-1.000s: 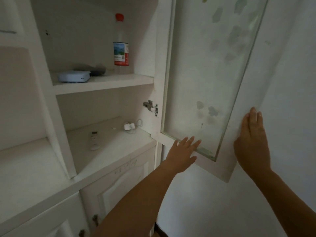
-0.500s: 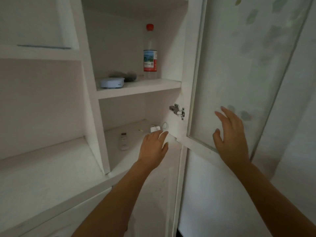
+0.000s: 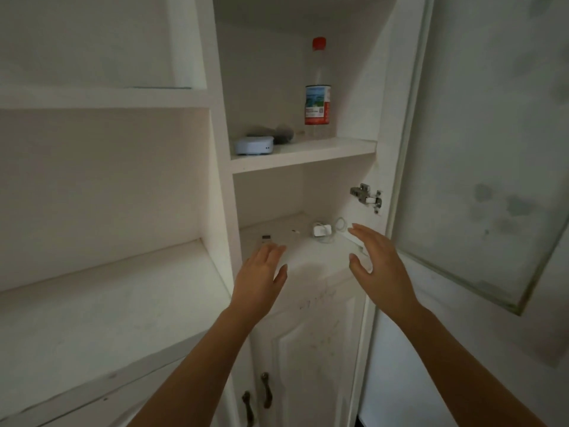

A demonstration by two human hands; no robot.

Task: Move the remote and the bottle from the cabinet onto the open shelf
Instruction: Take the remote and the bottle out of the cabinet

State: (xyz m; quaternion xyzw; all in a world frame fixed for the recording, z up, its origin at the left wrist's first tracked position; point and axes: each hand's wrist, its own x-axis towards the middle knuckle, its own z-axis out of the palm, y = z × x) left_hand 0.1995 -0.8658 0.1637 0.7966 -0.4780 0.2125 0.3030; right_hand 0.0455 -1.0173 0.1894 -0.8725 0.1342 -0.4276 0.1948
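Observation:
A clear bottle (image 3: 317, 97) with a red cap and a red-and-blue label stands upright at the back right of the cabinet's upper shelf. A white remote (image 3: 266, 238) lies on the cabinet's lower shelf; my left hand (image 3: 260, 274) hovers over it, fingers apart, and hides most of it. My right hand (image 3: 377, 261) is open too, held at the front right of that lower shelf, near a white charger (image 3: 321, 231) with its coiled cable. The open shelf (image 3: 101, 306) lies to the left of the cabinet, beyond a white divider.
A small white box-like device (image 3: 254, 145) and a dark object (image 3: 281, 135) sit on the upper shelf left of the bottle. The glass cabinet door (image 3: 486, 149) stands swung open to the right. Lower cupboard doors with metal handles (image 3: 266, 389) are below.
Both hands have left the glass door and moved left and forward to the cabinet's lower shelf; my left hand now covers the remote. The view has shifted right, toward the cabinet.

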